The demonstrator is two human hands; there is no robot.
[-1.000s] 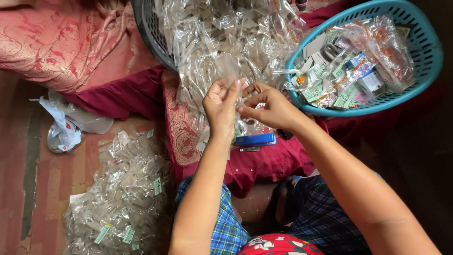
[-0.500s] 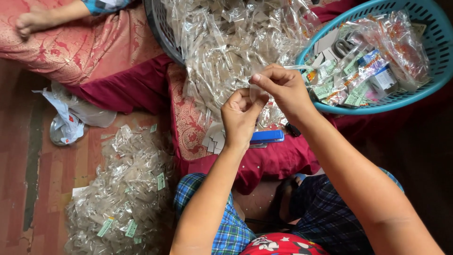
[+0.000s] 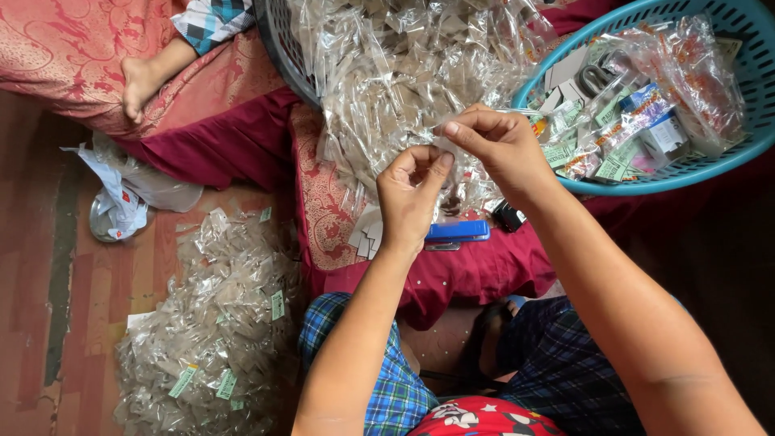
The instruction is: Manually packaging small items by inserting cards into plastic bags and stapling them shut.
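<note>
Far left of the pinch: a bare foot (image 3: 139, 85) of another person rests on the red patterned cushion (image 3: 73, 48); lower down, a crumpled white plastic bag (image 3: 121, 202) lies on the reddish plank floor (image 3: 48, 323).
Left and below the pinch: a loose heap of clear plastic packets with green labels (image 3: 214, 323) on the floor.
Left hand (image 3: 410, 198): fingers curled, thumb and fingertips pressed onto a small clear plastic sachet (image 3: 442, 149) — the grip is a pinch from below.
Right hand (image 3: 499, 149): thumb and forefinger pinch the same sachet from above; the two hands meet at it.
Behind the pinch: a dark grey mesh basket (image 3: 278, 48) overflowing with clear cellophane packets (image 3: 404, 73).
Just below the pinch: a blue stapler (image 3: 458, 232) on the maroon cloth (image 3: 468, 274), beside small white card pieces (image 3: 367, 234).
Right of the pinch: a round teal plastic basket (image 3: 751, 121) — inside it scissors (image 3: 596, 77) and printed packets (image 3: 638, 113).
</note>
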